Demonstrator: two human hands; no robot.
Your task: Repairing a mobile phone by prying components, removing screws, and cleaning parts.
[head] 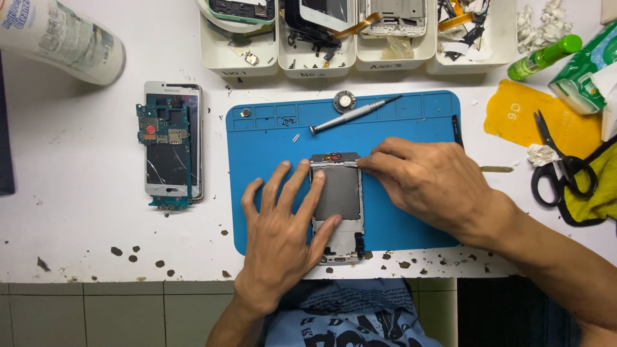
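An opened phone frame (339,199) lay upright on the blue repair mat (411,218), near its front edge. The left hand (283,231) rested flat, fingers spread, pinning the frame's left side and lower corner; it gripped nothing, only pressed down. The right hand (427,183) came in from the right with fingers pinched narrowly on a thin metal tool (350,164), probably tweezers, whose tip touched the top edge of the frame.

On the mat behind the frame lay a screwdriver (353,115) at a slant, a small round part (344,101) just beside its tip, and a few tiny screws (295,137).

Along the back of the white table (77,212) stood four white trays (318,61). The leftmost held a green-edged phone body and small loose parts; the second held a phone shell with an orange flex cable; the third held a bare silver frame; the fourth held black and orange scraps.

To the left of the mat lay another stripped phone (172,141) with a circuit board (160,157) resting on it. To the right sat a yellow film sheet (533,119), black scissors (559,170), a green bottle (545,56) and a yellow cloth (601,193).
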